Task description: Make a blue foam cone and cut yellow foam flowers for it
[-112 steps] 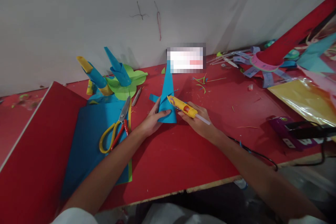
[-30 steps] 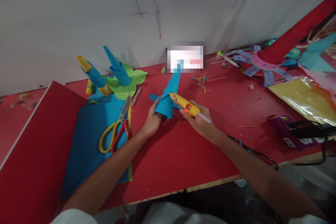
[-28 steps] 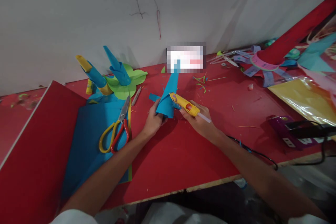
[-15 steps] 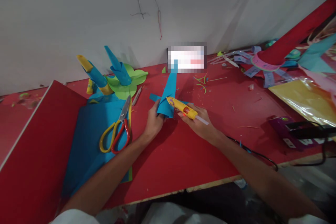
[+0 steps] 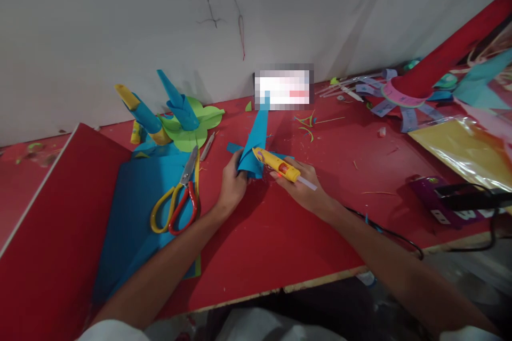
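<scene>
My left hand (image 5: 234, 181) is closed on the lower left edge of a rolled blue paper cone (image 5: 258, 133), its narrow end pointing away from me. My right hand (image 5: 304, 184) grips a yellow hot glue gun (image 5: 282, 165) with a small red light and a clear glue stick (image 5: 307, 183) poking out the back. The gun's nozzle meets the cone's wall near the wide end. A blue paper strip (image 5: 235, 147) shows beside the cone on the left, and more blue paper sticks out behind my right hand.
Scissors (image 5: 184, 186) with yellow and red handles lie on blue sheets (image 5: 132, 208) at left. Behind them stand blue paper cones, one on a green paper flower (image 5: 190, 140). A pixelated screen (image 5: 284, 85) leans at the wall. A purple power strip (image 5: 438, 200) sits at right.
Both hands, the cone and the glue gun keep nearly the same positions. The whole view has shifted only slightly.
</scene>
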The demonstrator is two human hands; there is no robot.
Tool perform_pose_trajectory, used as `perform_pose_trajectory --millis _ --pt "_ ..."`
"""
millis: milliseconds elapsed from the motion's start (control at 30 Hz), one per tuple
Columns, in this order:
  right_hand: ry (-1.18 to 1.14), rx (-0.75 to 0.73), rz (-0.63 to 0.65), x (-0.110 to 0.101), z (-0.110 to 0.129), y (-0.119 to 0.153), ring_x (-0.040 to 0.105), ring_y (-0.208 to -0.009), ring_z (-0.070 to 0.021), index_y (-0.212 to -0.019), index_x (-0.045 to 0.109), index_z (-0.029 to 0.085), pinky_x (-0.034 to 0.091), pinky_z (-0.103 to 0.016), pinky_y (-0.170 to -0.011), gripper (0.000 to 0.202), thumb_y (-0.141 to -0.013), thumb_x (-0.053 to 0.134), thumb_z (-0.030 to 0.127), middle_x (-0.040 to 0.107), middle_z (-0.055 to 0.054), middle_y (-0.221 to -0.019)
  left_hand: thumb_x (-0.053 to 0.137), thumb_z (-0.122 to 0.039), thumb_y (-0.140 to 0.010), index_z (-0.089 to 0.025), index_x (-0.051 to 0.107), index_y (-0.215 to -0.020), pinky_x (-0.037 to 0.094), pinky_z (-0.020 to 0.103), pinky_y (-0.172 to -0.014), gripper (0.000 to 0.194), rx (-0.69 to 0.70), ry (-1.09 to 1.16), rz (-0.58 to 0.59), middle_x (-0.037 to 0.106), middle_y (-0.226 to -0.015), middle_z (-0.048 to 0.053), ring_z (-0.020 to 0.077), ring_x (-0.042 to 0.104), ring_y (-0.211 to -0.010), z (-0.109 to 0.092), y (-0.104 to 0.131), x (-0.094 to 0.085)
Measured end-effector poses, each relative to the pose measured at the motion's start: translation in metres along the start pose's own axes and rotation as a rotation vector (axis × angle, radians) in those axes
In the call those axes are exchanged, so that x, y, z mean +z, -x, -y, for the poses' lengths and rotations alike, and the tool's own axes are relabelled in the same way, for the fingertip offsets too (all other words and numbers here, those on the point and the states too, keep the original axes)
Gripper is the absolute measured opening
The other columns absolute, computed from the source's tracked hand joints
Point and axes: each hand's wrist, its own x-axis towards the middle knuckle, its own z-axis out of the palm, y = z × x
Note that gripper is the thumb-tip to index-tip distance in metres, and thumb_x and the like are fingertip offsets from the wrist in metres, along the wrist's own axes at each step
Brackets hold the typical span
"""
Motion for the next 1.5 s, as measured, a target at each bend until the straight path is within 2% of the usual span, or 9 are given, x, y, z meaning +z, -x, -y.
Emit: perform_pose_trajectory --millis 100,200,433,633,867,1100,1233,1500 --pt "0.026 0.006 -0.007 0.000 -0.002 0.000 0.068 -0.069 -0.0196 -0.089 0.063 0.024 0.050 -0.031 -0.064 0.038 -0.109 0.055 0.056 0.069 -0.004 -0.080 0.050 -0.016 -0.081 -0.015 0.062 -0.138 0.042 0.022 -0.051 0.059 -0.023 0.017 0.018 0.060 -0.068 -0.005 0.0099 0.052 -0.050 -0.004 0.001 0.001" --pt "0.040 0.015 -0.005 -0.001 -0.002 -0.001 0.071 -0.075 -0.0210 -0.093 0.065 0.024 0.052 -0.031 -0.066 0.038 -0.109 0.053 0.056 0.071 -0.005 -0.084 0.049 -0.017 -0.083 -0.015 0.062 -0.138 0.039 0.022 -0.049 0.057 -0.010 0.018 0.013 0.055 -0.062 -0.008 0.0096 0.049 -0.047 -0.006 0.001 0.002" --pt "0.027 0.033 -0.034 -0.003 -0.002 -0.003 0.067 -0.069 -0.0203 -0.089 0.065 0.024 0.051 -0.032 -0.063 0.038 -0.109 0.055 0.055 0.071 -0.005 -0.081 0.053 -0.015 -0.084 -0.020 0.057 -0.144 0.042 0.022 -0.052 0.060 0.012 0.021 0.019 0.061 -0.073 -0.005 0.0104 0.053 -0.054 0.004 0.001 0.002" --pt "0.024 0.008 0.006 0.000 -0.002 0.001 0.067 -0.070 -0.0196 -0.088 0.063 0.024 0.049 -0.031 -0.061 0.042 -0.109 0.053 0.059 0.068 -0.005 -0.081 0.054 -0.011 -0.082 -0.024 0.059 -0.143 0.045 0.022 -0.058 0.062 -0.016 0.015 -0.011 0.067 -0.082 -0.002 0.0113 0.056 -0.060 0.005 0.003 0.001" --pt "-0.043 0.007 0.041 -0.001 0.006 0.002 0.058 -0.060 -0.0154 -0.084 0.055 0.025 0.045 -0.029 -0.056 0.044 -0.109 0.052 0.061 0.061 0.000 -0.074 0.054 -0.007 -0.077 -0.021 0.060 -0.142 0.047 0.023 -0.064 0.067 -0.009 -0.014 -0.024 0.070 -0.090 0.000 0.0116 0.058 -0.066 0.001 0.002 0.002" --pt "-0.092 -0.027 0.070 -0.007 0.018 -0.003 0.050 -0.054 -0.0124 -0.082 0.050 0.025 0.037 -0.027 -0.051 0.042 -0.109 0.054 0.056 0.055 0.003 -0.069 0.054 -0.009 -0.080 -0.023 0.057 -0.148 0.054 0.027 -0.077 0.070 0.037 -0.065 -0.001 0.075 -0.100 0.002 0.0151 0.064 -0.078 0.009 0.000 0.000" --pt "-0.109 -0.033 0.076 -0.007 0.019 -0.002 0.048 -0.054 -0.0113 -0.081 0.048 0.025 0.035 -0.027 -0.051 0.040 -0.109 0.056 0.052 0.054 0.004 -0.069 0.051 -0.007 -0.076 -0.021 0.060 -0.144 0.054 0.028 -0.075 0.069 0.097 -0.101 -0.025 0.075 -0.104 0.004 0.0160 0.066 -0.081 0.011 0.000 0.000" --pt "-0.081 -0.024 0.094 -0.003 0.015 0.003 0.050 -0.057 -0.0116 -0.083 0.050 0.024 0.038 -0.027 -0.054 0.038 -0.109 0.058 0.051 0.055 0.003 -0.071 0.049 -0.006 -0.074 -0.020 0.060 -0.142 0.053 0.027 -0.073 0.070 0.095 -0.110 -0.026 0.074 -0.105 0.004 0.0150 0.065 -0.079 0.012 0.000 0.000"
